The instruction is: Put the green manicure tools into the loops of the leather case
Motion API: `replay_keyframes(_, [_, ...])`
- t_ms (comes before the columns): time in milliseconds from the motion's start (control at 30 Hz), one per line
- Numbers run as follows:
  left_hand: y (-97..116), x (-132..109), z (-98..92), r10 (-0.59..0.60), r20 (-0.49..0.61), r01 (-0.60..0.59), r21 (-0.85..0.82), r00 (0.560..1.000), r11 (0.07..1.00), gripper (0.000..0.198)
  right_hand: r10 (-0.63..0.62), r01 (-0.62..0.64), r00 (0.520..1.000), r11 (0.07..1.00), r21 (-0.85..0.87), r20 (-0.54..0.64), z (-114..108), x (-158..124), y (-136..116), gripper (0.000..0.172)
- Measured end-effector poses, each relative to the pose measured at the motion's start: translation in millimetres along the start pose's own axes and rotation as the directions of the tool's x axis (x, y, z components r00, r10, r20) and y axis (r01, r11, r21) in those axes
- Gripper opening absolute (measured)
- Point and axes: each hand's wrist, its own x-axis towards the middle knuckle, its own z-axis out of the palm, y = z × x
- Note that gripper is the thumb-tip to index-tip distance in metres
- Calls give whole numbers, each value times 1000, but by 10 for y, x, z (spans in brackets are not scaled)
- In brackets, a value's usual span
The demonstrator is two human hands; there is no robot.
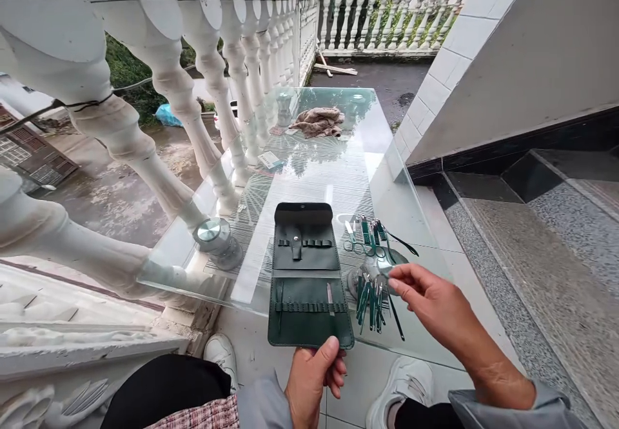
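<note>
Several slim tools (371, 306), long axes running mostly near to far, lie just left and on the near side of the right hand (432, 300), its fingers slightly parted, empty; the left hand (307, 377), farther off, clamps the case (309, 329).

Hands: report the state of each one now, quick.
Left hand: closed on the near edge of the dark case, thumb on top.
Right hand: loosely open, fingers bent, beside the tools; nothing visibly held.

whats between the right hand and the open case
In the head view, slim green tools lie between the right hand and the open case.
</note>
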Motion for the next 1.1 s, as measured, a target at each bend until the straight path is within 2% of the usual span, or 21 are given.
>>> replay_keyframes(100, [-25, -7, 75, 6, 21, -6, 36, 1000, 999, 49, -59, 71, 995, 986, -153, 84, 69, -79, 48, 23])
replay_keyframes(267, [-27, -4, 197, 0, 122, -9, 76, 992, 997, 34, -223, 226, 974, 905, -361, 50, 219, -144, 114, 19])
replay_keyframes(367, [-36, 8, 236, -21, 156, 11, 66, 988, 998, 31, -249, 248, 967, 880, -404, 50, 217, -133, 126, 14])
replay_keyframes(500, [-81, 35, 273, -57, 158, 46, 70, 986, 997, 30, -199, 210, 978, 889, -406, 68, 172, -115, 116, 12])
replay_keyframes(700, [-163, 62, 353, -103, 153, 86, 109, 983, 990, 34, -118, 129, 991, 942, -311, 56, 66, -114, 115, 15])
replay_keyframes(800, [-189, 67, 377, -132, 202, 106, 135, 970, 985, 36, -100, 80, 990, 978, -192, -98, -114, -83, 159, 22])
replay_keyframes(867, [-204, 76, 394, -152, 224, 119, 155, 963, 981, 37, -46, 11, 971, 989, -150, -234, -239, -65, 208, 25])
replay_keyframes(900, [-211, 82, 405, -161, 227, 124, 165, 960, 978, 38, -20, -20, 964, 989, -145, -266, -282, -63, 233, 25])
replay_keyframes(967, [-222, 94, 439, -173, 220, 133, 185, 960, 974, 39, 0, -37, 974, 987, -158, -227, -315, -72, 269, 23])
replay_keyframes(1100, [-230, 109, 533, -207, 197, 166, 206, 958, 964, 40, -67, 53, 996, 974, -219, -53, -206, -123, 258, 23])
